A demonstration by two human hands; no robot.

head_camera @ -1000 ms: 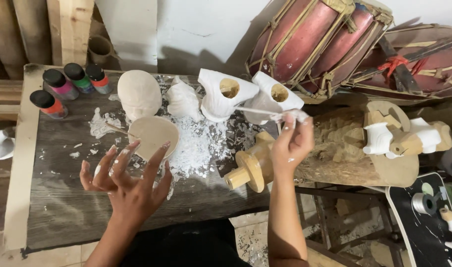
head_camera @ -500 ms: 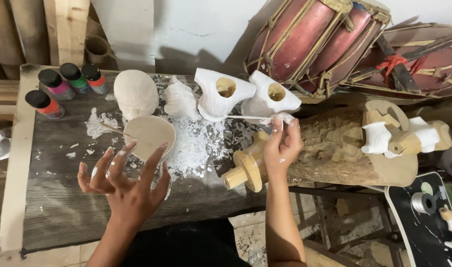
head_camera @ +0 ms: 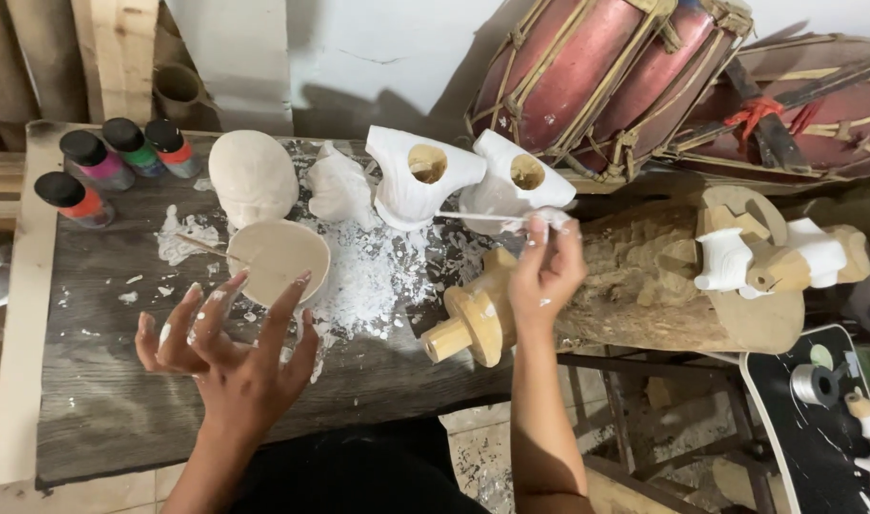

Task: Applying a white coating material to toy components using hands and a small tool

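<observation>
Two bare hands are seen over a dark weathered wooden bench. At lower left of the frame the left hand is held palm-down with its paint-flecked fingers spread apart, gripping nothing, its fingertips just short of a shallow round cream-coloured bowl from which a thin stick juts out to the left. At centre right the right hand is pinched shut on a thin white-coated brush, which points left towards two white-painted carved wooden torsos with hollow necks. Just below that hand a pale turned wooden piece is seen lying at the bench edge. White flakes are scattered at centre, an unpainted rounded head form stands behind the bowl, and four black-capped paint bottles are grouped at upper left.
</observation>
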